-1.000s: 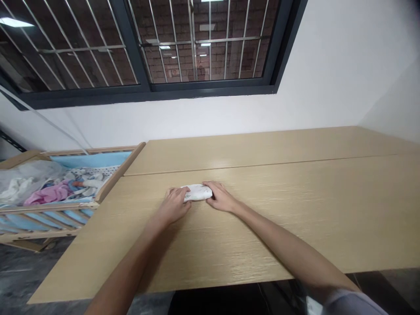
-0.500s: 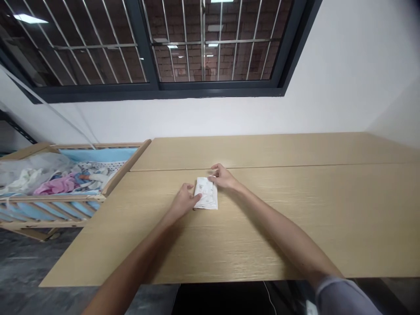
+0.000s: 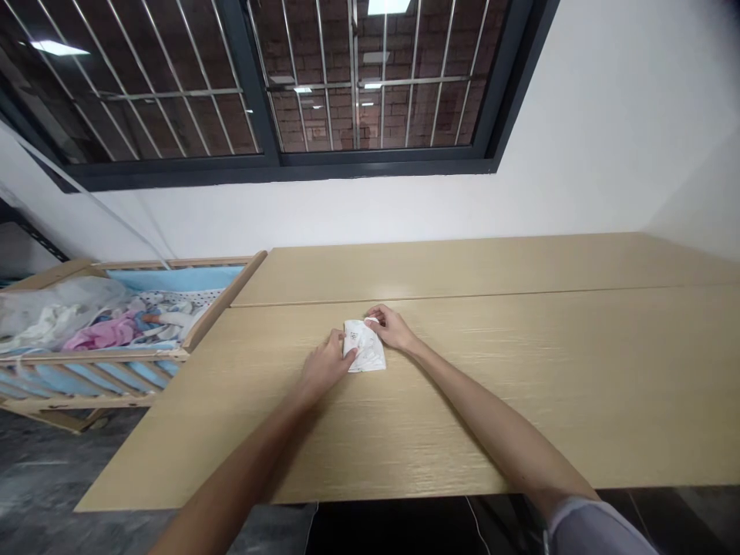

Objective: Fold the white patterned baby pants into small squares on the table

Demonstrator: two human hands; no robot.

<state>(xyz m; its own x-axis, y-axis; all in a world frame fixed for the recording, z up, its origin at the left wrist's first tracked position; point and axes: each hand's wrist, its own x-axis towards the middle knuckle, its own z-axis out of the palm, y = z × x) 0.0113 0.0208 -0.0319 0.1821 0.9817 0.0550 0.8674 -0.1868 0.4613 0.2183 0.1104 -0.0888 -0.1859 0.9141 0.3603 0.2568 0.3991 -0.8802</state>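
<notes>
Two-handed work on a folded white printed cloth (image 3: 364,347) just below the seam (image 3: 462,294) of the wooden surface (image 3: 578,378): left hand (image 3: 324,367) half-curled at its near edge, right hand (image 3: 394,327) at its top corner, grip unclear; a flattening press apparently called for.

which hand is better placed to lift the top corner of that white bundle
Right, probably: the right hand has its fingertips on the white bundle at the top corner, while the left hand rests lower down.
</notes>
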